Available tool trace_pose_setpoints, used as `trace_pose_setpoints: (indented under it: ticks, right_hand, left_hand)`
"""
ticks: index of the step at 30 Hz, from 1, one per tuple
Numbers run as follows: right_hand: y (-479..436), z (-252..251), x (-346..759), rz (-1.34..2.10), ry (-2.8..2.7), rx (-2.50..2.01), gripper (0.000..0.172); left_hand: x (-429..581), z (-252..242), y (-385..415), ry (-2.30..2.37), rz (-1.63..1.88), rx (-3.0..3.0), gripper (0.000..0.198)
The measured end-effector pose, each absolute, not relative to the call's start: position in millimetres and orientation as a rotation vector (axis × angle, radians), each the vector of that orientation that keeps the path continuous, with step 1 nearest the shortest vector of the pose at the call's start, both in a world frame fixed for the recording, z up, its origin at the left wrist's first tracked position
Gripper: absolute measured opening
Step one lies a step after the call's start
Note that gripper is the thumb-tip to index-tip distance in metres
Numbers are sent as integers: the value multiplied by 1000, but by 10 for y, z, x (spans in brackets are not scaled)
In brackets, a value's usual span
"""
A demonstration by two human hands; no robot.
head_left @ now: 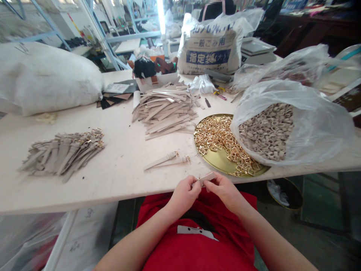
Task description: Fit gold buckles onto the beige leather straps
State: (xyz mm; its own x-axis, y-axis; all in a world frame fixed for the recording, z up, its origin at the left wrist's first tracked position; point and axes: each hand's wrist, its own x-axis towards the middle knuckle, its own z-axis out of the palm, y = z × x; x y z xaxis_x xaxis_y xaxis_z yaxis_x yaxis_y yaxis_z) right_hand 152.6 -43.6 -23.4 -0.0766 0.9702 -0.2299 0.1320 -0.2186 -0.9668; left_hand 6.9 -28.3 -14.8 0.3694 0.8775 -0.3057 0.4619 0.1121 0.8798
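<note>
Worktop (121, 162): matt, smooth. Buckles (216, 131): glossy gold-toned metal. Tray (218, 159): shiny, metallic. Strips (166, 109), nearer back edge: matt, leather-like. Bag (316, 128), by front edge: crinkled, translucent plastic.

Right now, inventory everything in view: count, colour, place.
Strap: one, beige, lower centre
Buckled straps: two, beige with gold, centre
Buckled pile: many, beige with gold, left
Strips: many, beige, behind buckled straps
Tray: one, gold, right
Buckles: many, gold, on tray
Open bag: one, translucent, right
Loops: many, beige, in open bag
Printed bag: one, white, back
Sack: one, white, left
Table: one, whitish, central
Round container: one, dark, below table
Other clutter: uncounted, mixed, back
Shirt: one, red, bottom
Left hand: one, bare, holding strap
Right hand: one, bare, holding strap
</note>
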Motion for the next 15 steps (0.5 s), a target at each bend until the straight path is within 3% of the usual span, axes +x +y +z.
trace_pose_setpoints:
  ticks: [4, 15]
  right_hand:
    - [-436, -250, 1504, 1069, -1355, -1620, 10]
    - [-333, -179, 1716, 1344, -1642, -1337, 16]
  left_hand:
    - [35, -80, -273, 1322, 422, 1681, 25]
    - [26, -191, -54, 1083, 404, 1556, 24]
